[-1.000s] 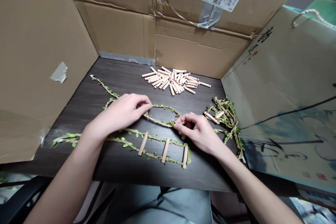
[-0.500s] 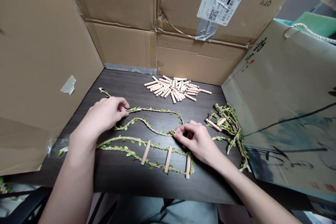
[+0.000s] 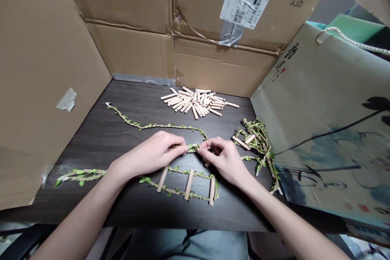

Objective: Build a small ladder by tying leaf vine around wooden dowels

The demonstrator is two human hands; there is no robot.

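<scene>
Cord [image 3: 192, 148] is stretching between the two hands, just beyond the ladder [image 3: 188, 185] as seen from the person's seat. The left hand [image 3: 161, 148] is pinching it between thumb and fingers, beyond the ladder's left rung; the right hand [image 3: 224, 158] is gripping it with bent fingers, beyond the ladder's right end, and a rod [image 3: 207, 164] is peeking out beneath them. A strand [image 3: 161, 125] is lying farther beyond the ladder and running off leftward; the hands are hiding whether it is joining the pinched stretch.

The work is looking part-way along. The ladder is already carrying three rungs [image 3: 211, 191]. Leafy ends [image 3: 85, 174] are lying to its left, the left forearm covering what is between. To its right, a bundle [image 3: 263, 142] is bearing two more rods. Far beyond the ladder, a pile [image 3: 198, 101] of drilled rods is lying on the bench [image 3: 134, 101], no cord showing through, so those are seemingly waiting. The held stretch is looking unfinished, though the fingers are covering much of it.
</scene>
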